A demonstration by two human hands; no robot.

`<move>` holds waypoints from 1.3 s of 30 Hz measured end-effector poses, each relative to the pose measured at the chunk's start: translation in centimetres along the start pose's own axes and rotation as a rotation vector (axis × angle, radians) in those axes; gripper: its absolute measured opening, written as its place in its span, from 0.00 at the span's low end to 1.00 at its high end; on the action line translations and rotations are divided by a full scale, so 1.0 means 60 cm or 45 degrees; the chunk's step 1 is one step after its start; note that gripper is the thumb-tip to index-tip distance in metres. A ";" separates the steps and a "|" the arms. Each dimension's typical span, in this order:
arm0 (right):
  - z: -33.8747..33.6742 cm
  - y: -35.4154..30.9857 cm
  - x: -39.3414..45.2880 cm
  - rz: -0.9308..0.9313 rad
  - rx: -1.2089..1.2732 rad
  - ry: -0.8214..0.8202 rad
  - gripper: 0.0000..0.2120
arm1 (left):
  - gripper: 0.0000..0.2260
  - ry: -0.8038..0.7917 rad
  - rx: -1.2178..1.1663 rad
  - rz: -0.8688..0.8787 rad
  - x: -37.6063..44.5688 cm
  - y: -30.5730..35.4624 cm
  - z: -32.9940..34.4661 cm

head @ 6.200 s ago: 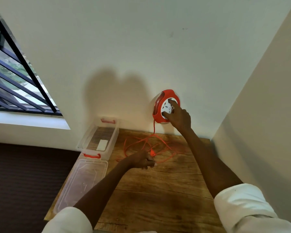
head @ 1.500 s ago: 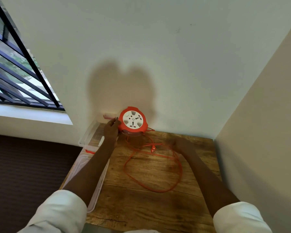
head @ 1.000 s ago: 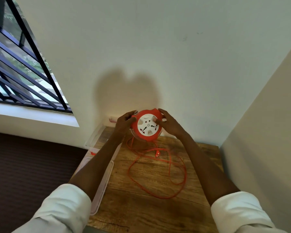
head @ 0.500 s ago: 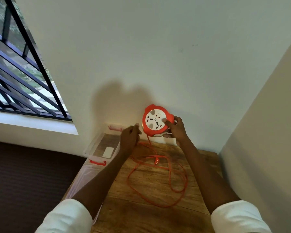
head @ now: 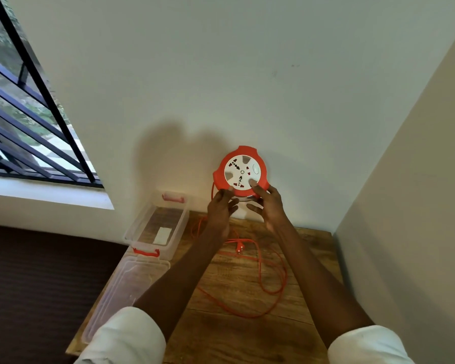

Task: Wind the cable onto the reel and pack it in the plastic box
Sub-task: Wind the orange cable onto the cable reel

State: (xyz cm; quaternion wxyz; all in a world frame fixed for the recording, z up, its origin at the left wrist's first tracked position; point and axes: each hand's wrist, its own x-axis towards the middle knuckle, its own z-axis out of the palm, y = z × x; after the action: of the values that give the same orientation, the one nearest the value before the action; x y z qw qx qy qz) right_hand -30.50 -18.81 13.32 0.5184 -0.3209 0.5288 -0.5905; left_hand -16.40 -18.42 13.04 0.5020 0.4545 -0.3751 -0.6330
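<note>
we hold the orange cable reel (head: 241, 171) up off the tabletop (head: 247, 334), left hand (head: 219, 209) and right hand (head: 269, 203) gripping its lower rim from either side. loose cable (head: 269, 290) loops below on the wood. the open plastic box (head: 160, 224) sits at the left edge, its lid (head: 126, 290) nearer us.

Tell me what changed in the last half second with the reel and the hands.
The left hand, which was apart from the reel half a second ago, has come up and now grips its lower left rim. The right hand keeps its hold at the lower right. The reel stays raised, face toward the camera. The cable still lies looped on the table; the box has not moved.
</note>
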 end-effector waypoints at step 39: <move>-0.055 -0.034 0.019 -0.931 -2.402 -0.133 0.31 | 0.22 0.086 0.234 0.119 0.033 -0.009 0.025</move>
State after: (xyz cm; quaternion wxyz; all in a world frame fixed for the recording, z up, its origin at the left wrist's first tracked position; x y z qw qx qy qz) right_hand -34.44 -19.14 14.29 -0.1367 -0.7672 0.6254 -0.0396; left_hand -18.15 -20.19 12.61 0.4994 0.5017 -0.4354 -0.5561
